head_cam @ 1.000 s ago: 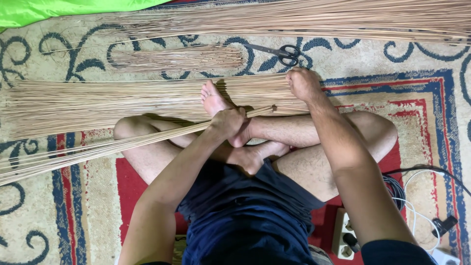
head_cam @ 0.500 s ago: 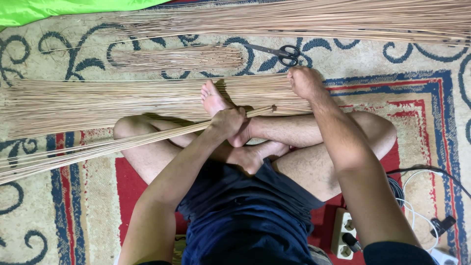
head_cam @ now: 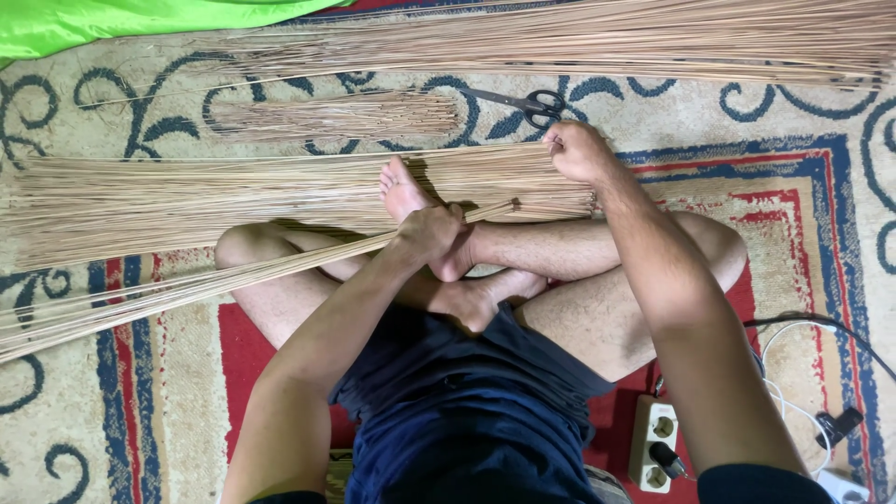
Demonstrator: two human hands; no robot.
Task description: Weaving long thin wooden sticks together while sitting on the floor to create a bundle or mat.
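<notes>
I sit cross-legged on a patterned rug [head_cam: 821, 215]. My left hand [head_cam: 429, 233] is closed around a bundle of thin tan sticks [head_cam: 187, 289] that runs down to the left across my knee. My right hand [head_cam: 579, 151] rests, fingers curled, on the near end of a wide flat pile of the same sticks [head_cam: 205, 191] lying across the rug in front of my feet. Whether it pinches a stick cannot be seen clearly.
Black-handled scissors [head_cam: 527, 103] lie just beyond my right hand. A short stick bundle [head_cam: 336, 115] and a long pile of sticks [head_cam: 579, 37] lie farther back. Green cloth [head_cam: 112, 19] is at top left. A power strip [head_cam: 653, 439] with cables sits at lower right.
My right hand has shifted slightly up and away along the end of the flat pile. My left hand and its bundle stay as they were.
</notes>
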